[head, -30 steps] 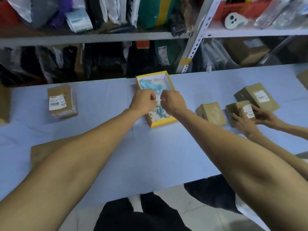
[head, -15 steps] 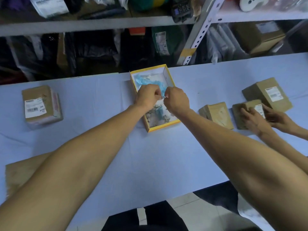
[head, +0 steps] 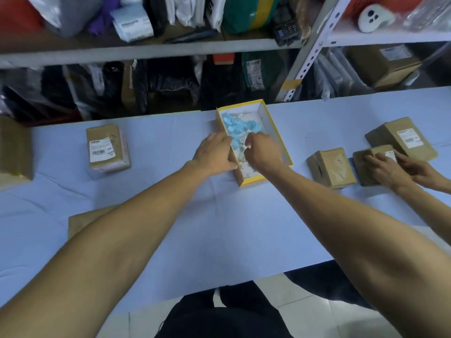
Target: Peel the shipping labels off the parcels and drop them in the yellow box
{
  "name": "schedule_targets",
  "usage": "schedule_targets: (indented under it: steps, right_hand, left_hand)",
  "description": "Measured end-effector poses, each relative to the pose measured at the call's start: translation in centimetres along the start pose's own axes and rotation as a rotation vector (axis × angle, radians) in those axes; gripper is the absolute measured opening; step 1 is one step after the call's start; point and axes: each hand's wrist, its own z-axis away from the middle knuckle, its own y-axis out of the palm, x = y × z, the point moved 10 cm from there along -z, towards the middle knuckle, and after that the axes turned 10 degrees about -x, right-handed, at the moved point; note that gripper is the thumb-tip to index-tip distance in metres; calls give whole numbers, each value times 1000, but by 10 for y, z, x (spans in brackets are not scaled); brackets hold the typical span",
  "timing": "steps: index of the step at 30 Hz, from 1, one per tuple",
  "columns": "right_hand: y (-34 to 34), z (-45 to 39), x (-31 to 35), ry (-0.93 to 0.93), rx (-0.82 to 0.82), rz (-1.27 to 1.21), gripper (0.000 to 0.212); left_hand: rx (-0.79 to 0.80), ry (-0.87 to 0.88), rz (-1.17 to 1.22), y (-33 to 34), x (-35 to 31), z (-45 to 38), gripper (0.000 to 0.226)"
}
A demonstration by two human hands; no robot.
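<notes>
I am seeing printed shipping labels, but hardly anything on them is resolving into words. The white label (head: 101, 150) on the left parcel (head: 107, 150) is showing a barcode and a few blurred characters I cannot make out. The label (head: 410, 138) on the far right parcel (head: 400, 137) is carrying barcodes only. The white package (head: 133, 26) on the shelf is showing a dark, unreadable heading.

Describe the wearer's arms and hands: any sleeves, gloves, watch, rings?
Both forearms are bare from the frame's lower edge to the wrist; no sleeve shows. The left hand and right hand wear no gloves, and no watch or wristband sits at either wrist. The fingers are curled away from the camera, so rings cannot be ruled out. Dark clothing shows below.
</notes>
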Motion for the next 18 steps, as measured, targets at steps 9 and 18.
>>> schedule_targets:
  steps: [9, 18]
  right_hand:
    - [16, 106, 135, -274, 63, -148, 28]
    - [65, 239, 223, -494, 199, -226, 47]
  left_hand:
    - [-31, -277, -171, -50, 97, 168, 96]
    - [-162, -574, -159, -70, 132, 352, 101]
